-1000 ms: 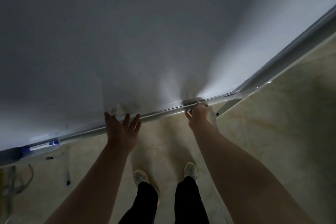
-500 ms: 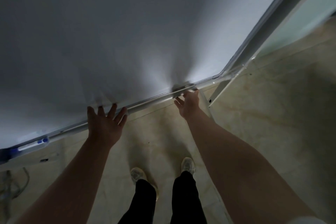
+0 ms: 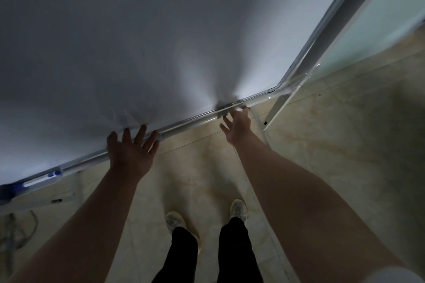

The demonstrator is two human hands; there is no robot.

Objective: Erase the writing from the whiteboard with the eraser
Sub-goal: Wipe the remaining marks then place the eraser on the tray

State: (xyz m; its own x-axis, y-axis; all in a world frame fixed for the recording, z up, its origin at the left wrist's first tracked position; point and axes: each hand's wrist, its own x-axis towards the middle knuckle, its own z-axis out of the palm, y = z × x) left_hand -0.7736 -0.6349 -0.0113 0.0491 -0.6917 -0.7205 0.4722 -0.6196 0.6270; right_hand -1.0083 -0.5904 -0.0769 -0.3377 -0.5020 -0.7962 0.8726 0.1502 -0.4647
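Dark eraser [image 3: 224, 108] on tray | right grip [image 3: 238, 127] spread, fingertips just beside | holds nothing

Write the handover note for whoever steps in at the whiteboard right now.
Left hand: open, fingers spread, tips at the whiteboard's bottom edge, holding nothing.
Right hand: open, fingertips at a dark object on the tray rail, possibly the eraser; no grip on it yet.
A blue-capped marker lies in the tray at far left.
Done: the visible board area shows no clear writing, only faint smudges; dim light, so not certain.
Left: confirm the eraser, take it, check the unseen upper board and wipe anything remaining.
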